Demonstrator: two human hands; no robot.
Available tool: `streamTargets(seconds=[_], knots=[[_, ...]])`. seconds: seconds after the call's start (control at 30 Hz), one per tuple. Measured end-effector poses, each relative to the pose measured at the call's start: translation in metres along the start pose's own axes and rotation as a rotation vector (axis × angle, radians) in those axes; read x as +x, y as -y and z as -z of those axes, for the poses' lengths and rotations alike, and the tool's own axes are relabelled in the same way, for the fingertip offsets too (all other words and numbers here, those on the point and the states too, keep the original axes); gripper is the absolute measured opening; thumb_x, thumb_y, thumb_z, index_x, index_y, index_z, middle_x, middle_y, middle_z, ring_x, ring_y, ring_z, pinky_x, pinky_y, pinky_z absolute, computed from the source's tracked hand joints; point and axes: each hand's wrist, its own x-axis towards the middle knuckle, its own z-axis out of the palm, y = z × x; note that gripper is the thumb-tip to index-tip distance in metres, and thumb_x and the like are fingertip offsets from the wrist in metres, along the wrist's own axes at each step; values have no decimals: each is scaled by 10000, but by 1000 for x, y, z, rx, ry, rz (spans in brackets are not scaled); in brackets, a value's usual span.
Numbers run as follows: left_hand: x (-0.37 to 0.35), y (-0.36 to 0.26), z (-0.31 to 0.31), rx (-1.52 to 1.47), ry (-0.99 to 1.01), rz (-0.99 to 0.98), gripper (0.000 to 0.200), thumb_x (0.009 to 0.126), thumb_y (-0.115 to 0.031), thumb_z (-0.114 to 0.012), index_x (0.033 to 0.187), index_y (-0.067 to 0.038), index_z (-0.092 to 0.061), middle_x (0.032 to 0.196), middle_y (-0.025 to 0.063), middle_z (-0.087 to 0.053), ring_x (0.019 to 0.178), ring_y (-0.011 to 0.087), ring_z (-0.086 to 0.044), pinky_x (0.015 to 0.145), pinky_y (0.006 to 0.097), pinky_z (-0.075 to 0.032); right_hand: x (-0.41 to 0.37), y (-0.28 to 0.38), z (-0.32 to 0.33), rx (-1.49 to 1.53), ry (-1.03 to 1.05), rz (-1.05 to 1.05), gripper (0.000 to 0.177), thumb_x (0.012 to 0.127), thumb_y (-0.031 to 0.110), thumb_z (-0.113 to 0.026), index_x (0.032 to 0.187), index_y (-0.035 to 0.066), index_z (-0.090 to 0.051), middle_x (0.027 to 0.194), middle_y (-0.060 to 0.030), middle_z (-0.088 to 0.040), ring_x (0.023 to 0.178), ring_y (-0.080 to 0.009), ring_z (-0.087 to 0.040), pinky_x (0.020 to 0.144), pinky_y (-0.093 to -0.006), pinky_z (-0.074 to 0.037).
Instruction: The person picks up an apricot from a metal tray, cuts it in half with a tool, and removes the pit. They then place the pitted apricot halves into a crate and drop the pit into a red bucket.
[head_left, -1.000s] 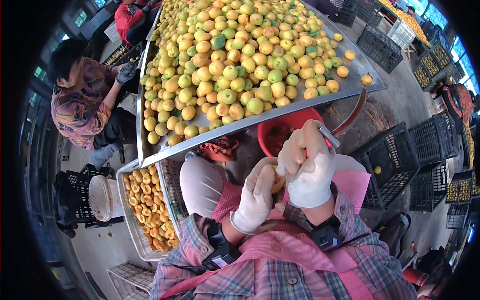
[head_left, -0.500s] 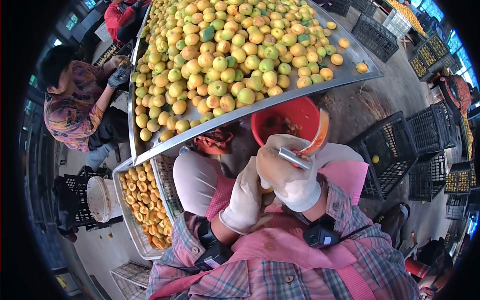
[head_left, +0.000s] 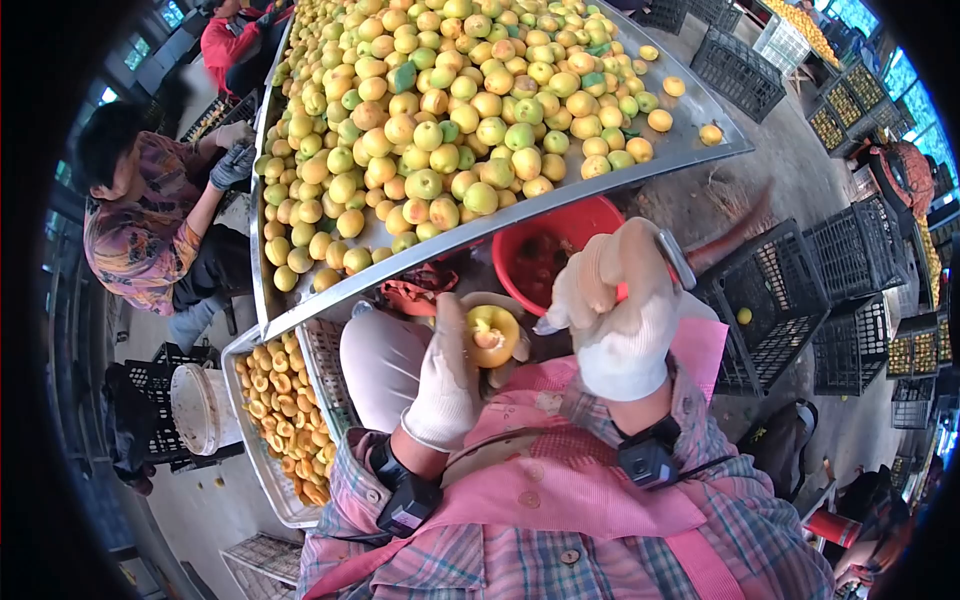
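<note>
My left hand (head_left: 447, 380), in a whitish glove, is closed around an apricot (head_left: 491, 335) whose cut face, with a pale patch in its middle, is turned up. My right hand (head_left: 625, 305), gloved as well, is raised beside the red bucket (head_left: 505, 255). It grips a curved tool with a shiny metal handle (head_left: 677, 260); its reddish blade (head_left: 738, 235) is blurred and points to the right. Dark, wet-looking scraps lie inside the bucket. Ahead of both hands, a metal-rimmed table (head_left: 690, 150) bears a heap of whole apricots (head_left: 440, 130).
At my left stands a white crate (head_left: 290, 515) of apricot halves (head_left: 280, 400), with a white bucket (head_left: 197, 405) beyond it. A co-worker (head_left: 150, 220) sits at the table's left side. Black crates (head_left: 775, 300) stand at the right.
My hands have moved apart. The right one has swung up and to the right with the curved tool, while the left has shifted left, exposing the apricot's cut face.
</note>
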Motion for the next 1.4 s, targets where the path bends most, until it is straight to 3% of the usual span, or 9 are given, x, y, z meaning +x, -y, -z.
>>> streamTargets(seconds=[0.2,0.33,0.5,0.7,0.97,1.03,1.17,1.27,1.4], knots=[[3,-18,18,772,-119,-717,745,964,-645,-221,1141,0,-548,866,88,-630,676,177,-586,614,280,-460,-13,-28,-3,-156,-29,-545,158,932,217,-604,978,71,-564,566,-28,-521,367,-109,-443,348,-241,-359],[0,-24,19,962,-171,-743,774,935,-679,-293,1115,29,-550,901,132,-652,798,240,-639,723,339,-504,-25,-42,-9,-85,21,-654,313,950,241,-607,1208,83,-528,638,-38,-577,378,-102,-477,330,-223,-358],[11,-10,22,862,-157,-844,781,927,-687,-317,1094,28,-582,936,142,-678,842,251,-653,761,350,-510,-26,-49,4,110,80,-746,310,957,225,-572,1212,70,-487,801,-71,-608,424,-126,-521,331,-253,-390],[9,-3,11,759,-188,-665,635,986,-564,-346,1099,16,-579,920,124,-654,817,217,-638,759,328,-499,-26,-43,5,2,120,-773,144,893,142,-577,1007,57,-554,672,-36,-569,453,-113,-537,373,-244,-416],[30,27,19,296,-358,-375,461,1051,-409,-305,1113,-23,-548,891,53,-607,677,104,-532,617,239,-465,-28,-64,18,15,-42,-771,439,871,97,-575,1295,115,-459,767,-46,-570,469,-117,-503,395,-272,-399],[45,30,30,-166,-486,-113,536,976,-584,-383,1011,-84,-573,728,33,-606,486,134,-529,382,293,-416,-29,-64,18,48,-37,-767,454,877,103,-575,1314,108,-450,764,-60,-574,462,-130,-504,392,-281,-384],[24,10,76,-271,-351,-75,595,920,-663,-414,970,-93,-579,735,28,-600,487,119,-449,407,240,-335,-6,-63,38,40,-191,-612,284,922,168,-589,1187,93,-519,778,-48,-587,404,-147,-479,341,-285,-368],[7,0,122,-316,-668,-52,491,862,-638,-548,911,-151,-583,698,-11,-560,479,83,-395,430,216,-279,16,-67,73,-82,-358,-566,340,899,211,-640,1193,116,-498,693,-24,-566,404,-120,-466,342,-276,-364],[-30,38,230,-236,-943,-280,225,919,-377,-617,921,-153,-594,709,-32,-543,516,85,-466,454,219,-364,24,-67,100,-102,-444,-527,306,873,129,-620,1160,127,-514,698,-42,-563,445,-157,-499,362,-308,-385]])
